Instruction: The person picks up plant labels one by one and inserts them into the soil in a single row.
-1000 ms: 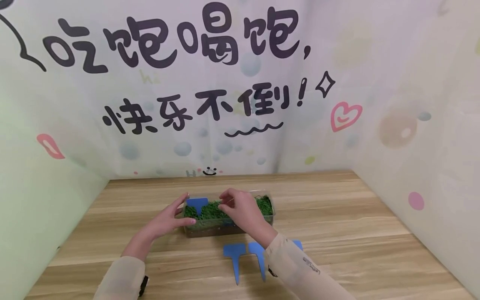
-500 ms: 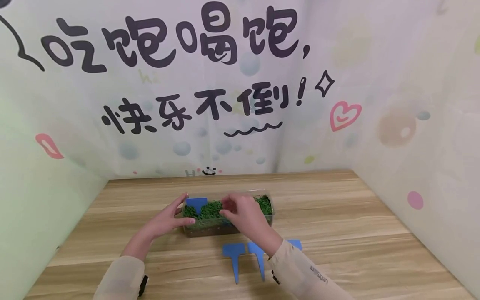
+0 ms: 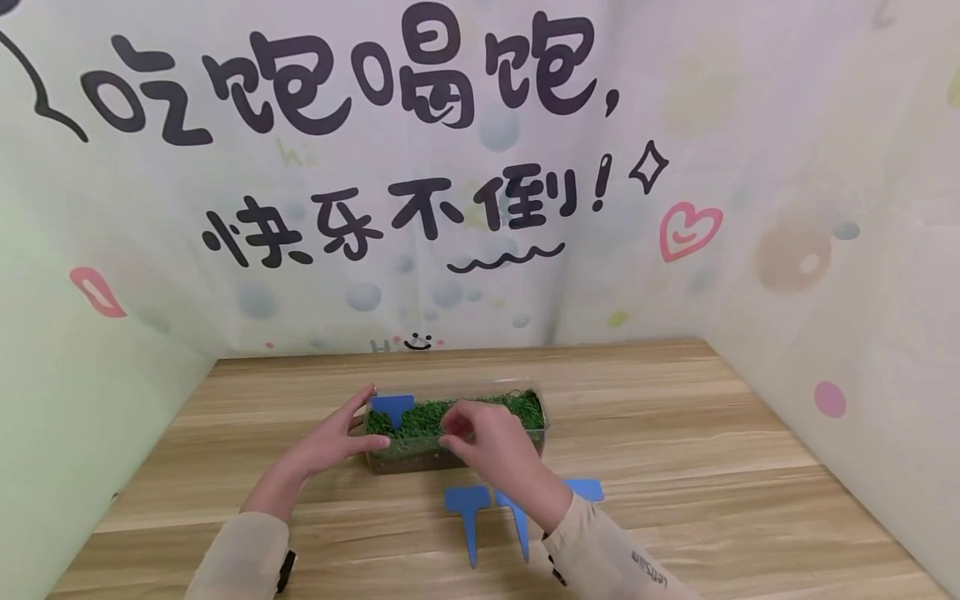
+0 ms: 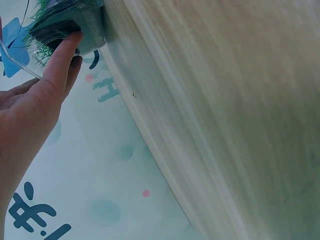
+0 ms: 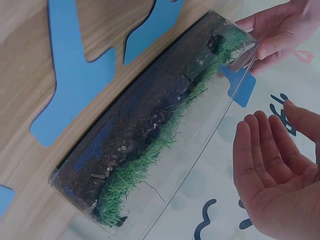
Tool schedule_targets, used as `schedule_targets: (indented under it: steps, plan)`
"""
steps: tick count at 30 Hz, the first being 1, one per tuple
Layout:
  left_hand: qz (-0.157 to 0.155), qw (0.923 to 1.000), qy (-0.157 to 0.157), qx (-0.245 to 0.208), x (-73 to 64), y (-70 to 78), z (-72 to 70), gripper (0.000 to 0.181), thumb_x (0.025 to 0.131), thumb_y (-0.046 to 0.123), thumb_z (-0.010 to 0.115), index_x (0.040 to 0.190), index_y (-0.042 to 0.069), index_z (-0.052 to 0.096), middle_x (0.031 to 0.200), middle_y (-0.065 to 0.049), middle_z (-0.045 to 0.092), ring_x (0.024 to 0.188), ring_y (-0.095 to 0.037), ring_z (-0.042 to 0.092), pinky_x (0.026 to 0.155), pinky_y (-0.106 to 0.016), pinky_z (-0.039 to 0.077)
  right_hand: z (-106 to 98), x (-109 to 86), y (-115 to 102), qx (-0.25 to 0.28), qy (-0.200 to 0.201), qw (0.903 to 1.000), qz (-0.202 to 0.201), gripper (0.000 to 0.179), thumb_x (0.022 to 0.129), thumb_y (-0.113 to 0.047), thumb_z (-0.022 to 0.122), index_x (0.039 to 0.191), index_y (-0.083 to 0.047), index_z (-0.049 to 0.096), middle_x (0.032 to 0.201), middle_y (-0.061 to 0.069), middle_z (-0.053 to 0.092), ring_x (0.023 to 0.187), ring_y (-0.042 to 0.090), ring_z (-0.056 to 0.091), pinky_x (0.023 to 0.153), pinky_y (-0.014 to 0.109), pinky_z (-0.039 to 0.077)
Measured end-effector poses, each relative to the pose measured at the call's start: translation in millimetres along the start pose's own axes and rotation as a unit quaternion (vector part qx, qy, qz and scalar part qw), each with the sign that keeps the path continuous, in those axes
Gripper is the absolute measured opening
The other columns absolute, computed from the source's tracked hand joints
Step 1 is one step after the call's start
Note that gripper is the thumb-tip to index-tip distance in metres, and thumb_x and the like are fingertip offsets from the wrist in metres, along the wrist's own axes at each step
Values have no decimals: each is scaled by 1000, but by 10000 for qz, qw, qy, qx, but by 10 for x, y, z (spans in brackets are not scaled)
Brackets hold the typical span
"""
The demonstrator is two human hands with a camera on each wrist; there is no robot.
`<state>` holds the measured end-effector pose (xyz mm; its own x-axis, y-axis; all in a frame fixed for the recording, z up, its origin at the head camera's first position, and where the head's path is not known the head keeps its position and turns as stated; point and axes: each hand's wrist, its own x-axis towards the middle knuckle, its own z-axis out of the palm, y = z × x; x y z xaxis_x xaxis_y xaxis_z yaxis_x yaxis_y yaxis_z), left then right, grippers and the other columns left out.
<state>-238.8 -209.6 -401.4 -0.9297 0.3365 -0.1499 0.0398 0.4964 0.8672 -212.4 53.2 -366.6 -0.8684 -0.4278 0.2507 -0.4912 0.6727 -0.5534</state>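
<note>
A long clear plastic box point(image 3: 405, 462) holds brown soil point(image 5: 145, 110) topped with green grass point(image 3: 427, 414). One blue T-shaped plant label point(image 3: 393, 406) stands upright in the grass at the left end. My left hand point(image 3: 330, 447) grips that end of the box, thumb along the front wall and fingers behind. Over the middle of the box, my right hand point(image 3: 495, 439) has its fingers loosely bent; in the right wrist view the thumb stands apart from them and nothing shows between.
In front of the box, blue plant labels lie flat on the wooden table point(image 3: 660, 467): one on the left point(image 3: 468, 502), plus a middle label point(image 3: 521, 529) and a right-hand label point(image 3: 588, 490) partly covered by my right arm. A printed cloth backdrop point(image 3: 480, 292) rises behind.
My right hand has shifted slightly right and towards me, uncovering more grass at the right. My left hand, the box and the labels stay put.
</note>
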Motion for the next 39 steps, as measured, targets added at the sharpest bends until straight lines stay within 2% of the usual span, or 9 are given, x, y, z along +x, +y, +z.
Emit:
schedule_targets:
  steps: [8, 19, 25, 33, 39]
  plan:
    - [-4, 10000, -8, -35, 5, -6, 5, 100, 95, 30, 69, 161, 9, -3, 167, -24, -1, 148, -56, 10, 110, -69, 33, 5, -71, -17, -85, -490, 9988, 50, 13, 91, -23, 73, 99, -13, 74, 84, -6, 71, 72, 1, 62, 64, 18, 50]
    - [-5, 10000, -34, -68, 3, -18, -4, 99, 96, 29, 68, 162, 10, -4, 167, -24, -1, 149, -55, 10, 112, -69, 29, 67, -160, 41, -355, -858, 9953, 283, 5, 90, -23, 75, 88, -19, 72, 76, -9, 66, 65, 0, 55, 58, 19, 46]
    - [-9, 9999, -51, -109, -8, -10, -1, 99, 96, 28, 67, 161, 10, -5, 167, -24, -2, 149, -55, 9, 113, -70, 28, 105, -233, 82, -559, -1044, 9927, 213, 9, 88, -22, 76, 82, -19, 71, 72, -11, 65, 58, 0, 51, 53, 19, 43]
    - [-2, 9999, -64, -122, -11, -2, 0, 99, 96, 28, 67, 161, 11, -5, 167, -24, -2, 149, -55, 8, 113, -70, 28, 151, -265, 134, -865, -1362, 9864, 322, 11, 86, -23, 78, 78, -19, 72, 66, -12, 61, 54, 0, 49, 51, 20, 42]
    - [-6, 9999, -56, -117, -9, -1, -5, 99, 96, 28, 67, 161, 11, -5, 167, -24, -2, 149, -55, 9, 112, -70, 29, 162, -302, 138, -1288, -1670, 9767, 398, 21, 84, -29, 80, 68, -21, 69, 62, -12, 58, 53, 3, 48, 50, 22, 41]
